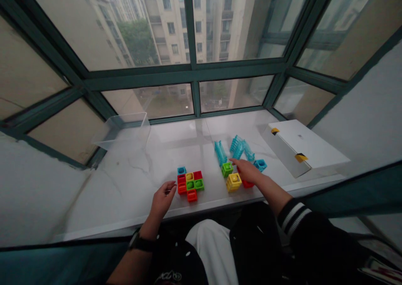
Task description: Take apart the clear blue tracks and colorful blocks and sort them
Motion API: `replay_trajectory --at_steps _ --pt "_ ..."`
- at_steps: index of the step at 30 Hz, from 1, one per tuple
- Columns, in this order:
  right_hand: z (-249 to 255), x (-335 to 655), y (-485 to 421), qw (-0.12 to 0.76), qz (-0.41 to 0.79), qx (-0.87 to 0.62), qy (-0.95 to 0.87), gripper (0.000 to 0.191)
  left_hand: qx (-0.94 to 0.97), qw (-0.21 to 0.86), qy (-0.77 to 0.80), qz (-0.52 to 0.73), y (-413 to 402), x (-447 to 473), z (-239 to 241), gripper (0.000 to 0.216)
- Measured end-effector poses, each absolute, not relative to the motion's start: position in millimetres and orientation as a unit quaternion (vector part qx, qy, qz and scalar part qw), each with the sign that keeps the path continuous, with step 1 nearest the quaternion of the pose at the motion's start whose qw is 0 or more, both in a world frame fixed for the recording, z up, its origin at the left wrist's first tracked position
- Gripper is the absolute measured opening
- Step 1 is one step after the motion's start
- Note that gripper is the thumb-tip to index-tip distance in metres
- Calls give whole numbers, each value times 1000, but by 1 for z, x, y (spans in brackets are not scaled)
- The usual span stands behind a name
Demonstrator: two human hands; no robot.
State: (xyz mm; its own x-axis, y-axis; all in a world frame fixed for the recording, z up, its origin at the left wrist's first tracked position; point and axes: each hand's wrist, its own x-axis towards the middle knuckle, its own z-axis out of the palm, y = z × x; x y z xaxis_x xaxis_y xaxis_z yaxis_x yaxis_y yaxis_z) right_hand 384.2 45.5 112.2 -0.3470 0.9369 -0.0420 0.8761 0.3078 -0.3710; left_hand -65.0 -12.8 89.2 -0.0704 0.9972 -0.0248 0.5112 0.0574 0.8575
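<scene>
A flat cluster of red, yellow, green and blue toy building blocks (190,185) lies on the white sill. Just beside its left edge is my left hand (162,199), fingers loosely bent with a gap by the thumb and nothing visible in them. Over the loose blocks on the right reaches my right hand (247,170). Its index finger stretches out above a green block (227,169); the other fingers are partly hidden. In front of that hand sits a yellow block (233,182). A red block (248,184) shows partly under it, and a blue block (260,164) lies to its right.
Translucent blue track-like pieces (220,153) lie behind the loose blocks. A clear plastic bin (125,132) stands at the back left. On the right is a white box (306,146) with yellow-and-black corner pieces. Green-framed windows (188,73) border the white sill (125,188).
</scene>
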Motion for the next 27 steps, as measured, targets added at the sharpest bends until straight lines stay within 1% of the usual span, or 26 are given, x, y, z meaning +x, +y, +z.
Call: replay_trajectory --at_steps 3,5,9,12,16,18,20,24,25,27 --pt "121 396 42 118 164 -560 -804 66 627 315 630 334 -14 -52 89 40" --pt "133 401 39 152 153 -562 -799 59 666 274 609 331 -12 -44 90 35" --pt "166 396 30 270 97 -555 -781 47 726 190 570 335 -7 -33 85 29" --pt "190 371 20 357 57 -518 -775 39 740 168 563 329 -7 -29 77 29" --pt "202 313 -1 405 97 -435 -798 35 758 159 551 310 -11 -26 66 31" --pt "193 280 -9 377 150 -415 -814 36 770 150 541 303 -13 -23 62 33" --pt "174 252 -13 324 192 -427 -822 39 783 142 531 292 -15 -19 61 36" --pt "124 218 -10 224 221 -464 -828 48 806 127 528 234 -15 -11 61 50" --pt "113 215 -8 204 223 -473 -827 49 811 123 528 217 -15 -9 62 54" --pt "97 212 -6 176 225 -491 -823 43 824 114 523 186 -14 -4 64 60"
